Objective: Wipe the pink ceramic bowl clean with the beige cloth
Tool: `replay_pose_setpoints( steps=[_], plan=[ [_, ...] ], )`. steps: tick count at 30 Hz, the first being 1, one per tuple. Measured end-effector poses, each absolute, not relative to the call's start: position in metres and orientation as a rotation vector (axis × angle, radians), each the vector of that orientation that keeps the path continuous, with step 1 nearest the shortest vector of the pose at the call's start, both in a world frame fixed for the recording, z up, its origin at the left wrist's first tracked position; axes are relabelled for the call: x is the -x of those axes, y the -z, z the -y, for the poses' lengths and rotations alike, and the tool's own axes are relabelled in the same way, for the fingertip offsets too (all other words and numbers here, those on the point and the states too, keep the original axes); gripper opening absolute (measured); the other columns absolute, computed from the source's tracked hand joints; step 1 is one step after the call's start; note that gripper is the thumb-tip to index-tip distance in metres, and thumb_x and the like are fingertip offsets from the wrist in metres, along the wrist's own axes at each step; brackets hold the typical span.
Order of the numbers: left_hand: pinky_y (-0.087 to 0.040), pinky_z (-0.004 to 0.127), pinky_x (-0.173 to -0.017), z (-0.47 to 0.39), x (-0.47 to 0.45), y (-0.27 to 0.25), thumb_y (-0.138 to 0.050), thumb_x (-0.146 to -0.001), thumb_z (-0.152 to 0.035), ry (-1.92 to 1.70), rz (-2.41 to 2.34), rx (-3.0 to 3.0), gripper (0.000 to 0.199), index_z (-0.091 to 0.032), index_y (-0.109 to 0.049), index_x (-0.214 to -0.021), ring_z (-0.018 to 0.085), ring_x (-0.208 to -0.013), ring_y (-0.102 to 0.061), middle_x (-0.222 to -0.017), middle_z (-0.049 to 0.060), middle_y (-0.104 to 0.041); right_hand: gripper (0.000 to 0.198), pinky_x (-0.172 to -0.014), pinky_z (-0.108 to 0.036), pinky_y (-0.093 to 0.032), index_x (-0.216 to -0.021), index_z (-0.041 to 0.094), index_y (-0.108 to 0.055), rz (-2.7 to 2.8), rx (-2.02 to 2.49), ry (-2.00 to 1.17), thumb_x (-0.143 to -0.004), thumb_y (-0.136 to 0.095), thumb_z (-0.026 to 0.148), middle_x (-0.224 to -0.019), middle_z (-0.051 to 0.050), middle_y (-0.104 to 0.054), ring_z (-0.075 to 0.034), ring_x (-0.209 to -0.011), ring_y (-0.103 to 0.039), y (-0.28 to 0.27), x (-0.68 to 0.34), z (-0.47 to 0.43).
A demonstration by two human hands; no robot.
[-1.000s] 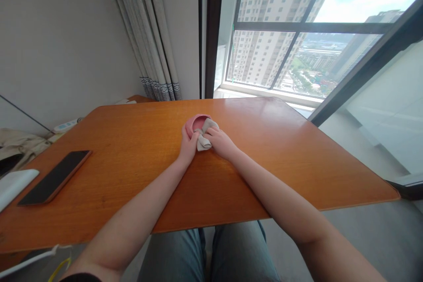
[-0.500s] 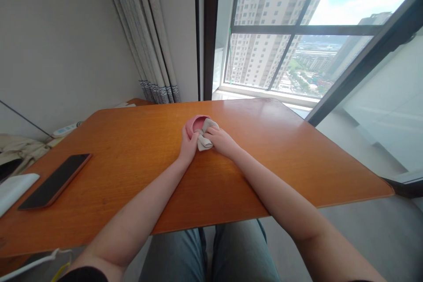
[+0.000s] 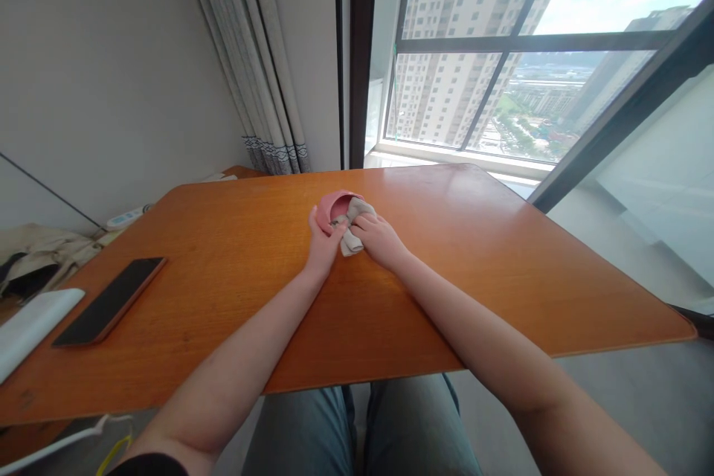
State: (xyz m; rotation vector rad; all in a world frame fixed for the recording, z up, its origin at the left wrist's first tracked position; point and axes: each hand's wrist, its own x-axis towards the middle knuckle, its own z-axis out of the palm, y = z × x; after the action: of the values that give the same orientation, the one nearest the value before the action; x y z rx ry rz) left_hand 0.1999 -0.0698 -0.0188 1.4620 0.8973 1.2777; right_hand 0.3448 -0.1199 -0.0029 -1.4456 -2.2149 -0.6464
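Note:
Near the middle of the table, a pink bowl (image 3: 330, 210) is tipped with its opening toward me and to the right. My left hand (image 3: 323, 244) grips it from the left, its thumb at the near rim. A pale grey cloth (image 3: 352, 242) is bunched at the right side of the opening, part of it inside and a folded end hanging below. My right hand (image 3: 380, 238) is closed on this cloth, pressing it at the rim. The fingertips of my right hand are partly hidden in the folds.
The wooden table (image 3: 234, 275) extends under both forearms. On its left side lie a dark phone or tablet (image 3: 111, 301) and a white object (image 3: 39, 327). Beyond the left edge are a power strip (image 3: 127, 217) and crumpled beige fabric (image 3: 53, 256). A window (image 3: 502, 89) stands behind.
The camera view has turned slightly left, so the scene sits further right. My left thumb has moved over the bowl's near rim toward the cloth. Both hands keep their hold.

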Motion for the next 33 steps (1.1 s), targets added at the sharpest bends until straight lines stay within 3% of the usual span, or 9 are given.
replay_pose_setpoints(
  steps=[6, 10, 14, 19, 25, 29, 33],
  plan=[
    [-0.036, 0.038, -0.107, 0.053, -0.187, 0.01, -0.058, -0.079, -0.032, -1.219, -0.897, -1.664, 0.048, -0.019, -0.042, -0.121, 0.022, -0.121, -0.05, -0.128, 0.011, -0.052, 0.018, -0.087, -0.033, -0.039, -0.086, 0.018, -0.063, 2.277, 1.358, 0.613, -0.094, -0.048, 0.021, -0.085, -0.004, -0.06, -0.018, -0.088, -0.05, 0.001, -0.348, 0.119],
    [-0.029, 0.04, -0.112, 0.047, -0.181, 0.005, -0.065, -0.073, -0.029, -1.135, -0.874, -1.754, 0.065, -0.019, -0.037, -0.131, 0.024, -0.131, -0.041, -0.141, 0.013, -0.042, 0.019, -0.09, -0.033, -0.039, -0.084, 0.018, -0.063, 2.328, 1.36, 0.58, -0.094, -0.047, 0.019, -0.084, -0.004, -0.06, -0.017, -0.089, -0.051, -0.001, -0.351, 0.118],
    [-0.038, 0.041, -0.105, 0.059, -0.191, 0.015, -0.066, -0.074, -0.037, -1.192, -0.827, -1.504, 0.077, -0.022, -0.026, -0.138, 0.024, -0.125, -0.048, -0.137, 0.014, -0.047, 0.018, -0.083, -0.032, -0.04, -0.086, 0.018, -0.063, 2.263, 1.472, 0.566, -0.094, -0.047, 0.021, -0.086, -0.005, -0.059, -0.018, -0.089, -0.051, 0.003, -0.345, 0.118],
    [-0.043, 0.038, -0.099, 0.071, -0.198, 0.015, -0.061, -0.079, -0.041, -1.234, -0.893, -1.462, 0.056, -0.02, -0.039, -0.126, 0.023, -0.114, -0.055, -0.125, 0.011, -0.055, 0.02, -0.079, -0.031, -0.039, -0.088, 0.018, -0.063, 2.197, 1.483, 0.51, -0.095, -0.045, 0.024, -0.089, -0.005, -0.058, -0.018, -0.089, -0.05, 0.005, -0.339, 0.119],
    [-0.045, 0.039, -0.094, 0.057, -0.181, 0.0, -0.053, -0.077, -0.025, -1.188, -0.964, -1.72, 0.034, -0.019, -0.051, -0.111, 0.022, -0.099, -0.059, -0.106, 0.007, -0.061, 0.026, -0.094, -0.034, -0.036, -0.084, 0.018, -0.062, 2.282, 1.359, 0.622, -0.097, -0.04, 0.024, -0.083, -0.004, -0.058, -0.017, -0.086, -0.05, -0.001, -0.344, 0.12],
    [-0.041, 0.04, -0.1, 0.055, -0.18, 0.0, -0.059, -0.075, -0.027, -1.163, -0.96, -1.778, 0.043, -0.02, -0.048, -0.116, 0.024, -0.109, -0.056, -0.116, 0.007, -0.06, 0.026, -0.095, -0.036, -0.035, -0.081, 0.018, -0.062, 2.302, 1.371, 0.672, -0.096, -0.041, 0.022, -0.081, -0.003, -0.058, -0.017, -0.083, -0.049, 0.0, -0.344, 0.12],
    [-0.045, 0.036, -0.097, 0.07, -0.195, 0.009, -0.061, -0.078, -0.037, -1.235, -0.822, -1.424, 0.062, -0.021, -0.03, -0.129, 0.021, -0.115, -0.055, -0.129, 0.011, -0.053, 0.025, -0.085, -0.034, -0.038, -0.088, 0.018, -0.064, 2.22, 1.464, 0.664, -0.096, -0.041, 0.021, -0.083, -0.006, -0.057, -0.018, -0.083, -0.048, 0.005, -0.337, 0.121]
  ],
)
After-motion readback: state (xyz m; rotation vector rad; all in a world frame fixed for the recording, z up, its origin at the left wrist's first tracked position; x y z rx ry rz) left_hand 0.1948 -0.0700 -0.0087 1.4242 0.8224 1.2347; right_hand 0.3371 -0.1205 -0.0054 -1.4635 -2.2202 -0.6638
